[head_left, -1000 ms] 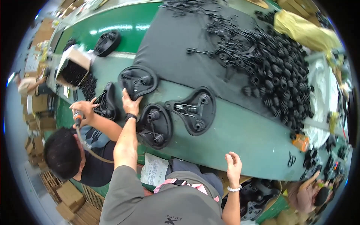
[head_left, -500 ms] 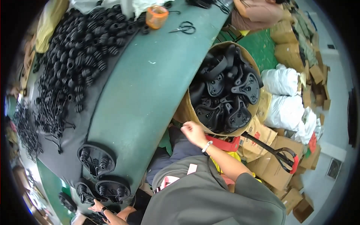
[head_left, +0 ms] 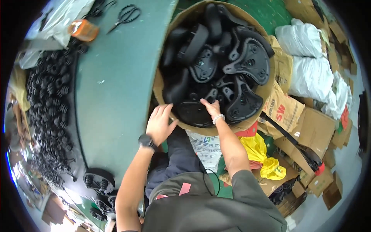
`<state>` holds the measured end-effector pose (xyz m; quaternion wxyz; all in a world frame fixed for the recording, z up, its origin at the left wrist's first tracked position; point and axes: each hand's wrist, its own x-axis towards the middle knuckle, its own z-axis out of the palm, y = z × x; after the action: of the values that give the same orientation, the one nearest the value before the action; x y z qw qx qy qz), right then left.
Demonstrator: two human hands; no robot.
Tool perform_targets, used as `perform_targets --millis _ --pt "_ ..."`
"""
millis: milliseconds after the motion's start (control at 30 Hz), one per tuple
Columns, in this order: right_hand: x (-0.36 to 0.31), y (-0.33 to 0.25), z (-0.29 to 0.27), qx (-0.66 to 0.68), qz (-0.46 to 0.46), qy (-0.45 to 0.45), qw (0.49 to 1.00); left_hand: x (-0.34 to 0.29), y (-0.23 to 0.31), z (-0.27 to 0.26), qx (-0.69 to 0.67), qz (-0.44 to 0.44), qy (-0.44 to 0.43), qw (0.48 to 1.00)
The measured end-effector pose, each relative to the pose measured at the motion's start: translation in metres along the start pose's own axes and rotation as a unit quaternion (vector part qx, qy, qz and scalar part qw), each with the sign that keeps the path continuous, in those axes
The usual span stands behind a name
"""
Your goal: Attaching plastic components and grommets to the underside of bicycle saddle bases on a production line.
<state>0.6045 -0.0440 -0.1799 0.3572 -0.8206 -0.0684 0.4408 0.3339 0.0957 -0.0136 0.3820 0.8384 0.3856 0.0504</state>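
A round cardboard drum (head_left: 157,92) stands against the table's right edge, filled with black bicycle saddles, several with their undersides up. My right hand (head_left: 210,109) reaches over its near rim and is closed on one black saddle (head_left: 192,115) lying closest to me. Part of that grip is hidden by the hand itself. At the drum's near left rim is my left hand (head_left: 160,121), fingers stretched out and thumb apart, holding nothing.
The green table (head_left: 116,77) runs along the left, with heaped black ribbed rubber parts (head_left: 48,89), scissors (head_left: 125,17) and an orange tape roll (head_left: 83,30). More saddles (head_left: 99,181) sit at its near end. White sacks (head_left: 299,38), cartons (head_left: 315,131) and a yellow bag (head_left: 257,154) lie right.
The view has shifted toward the drum. My left hand has left the saddles at the table's near end for the drum's rim. My right hand has reached inside and taken hold of a saddle.
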Motion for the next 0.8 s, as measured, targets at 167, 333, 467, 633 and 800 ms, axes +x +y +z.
perform_targets --millis 167,333,467,633,800 --pt "-0.028 -0.018 0.027 -0.189 0.018 0.077 0.979 0.079 0.021 0.083 0.194 -0.002 -0.24 0.951" --pt "-0.121 -0.035 0.013 -0.137 -0.115 0.117 0.977 0.039 -0.021 0.123 0.159 -0.008 -0.247 0.956" --pt "-0.12 -0.062 -0.046 -0.172 -0.351 0.262 0.883 0.039 0.004 0.081 0.045 0.023 -0.136 0.989" --pt "-0.04 -0.005 -0.104 -0.398 -0.206 0.297 0.843 -0.007 0.033 -0.002 -0.118 -0.124 0.06 0.983" --pt "-0.032 0.013 -0.094 -0.516 -0.141 0.264 0.802 -0.115 -0.005 -0.021 -0.191 -0.486 0.388 0.76"
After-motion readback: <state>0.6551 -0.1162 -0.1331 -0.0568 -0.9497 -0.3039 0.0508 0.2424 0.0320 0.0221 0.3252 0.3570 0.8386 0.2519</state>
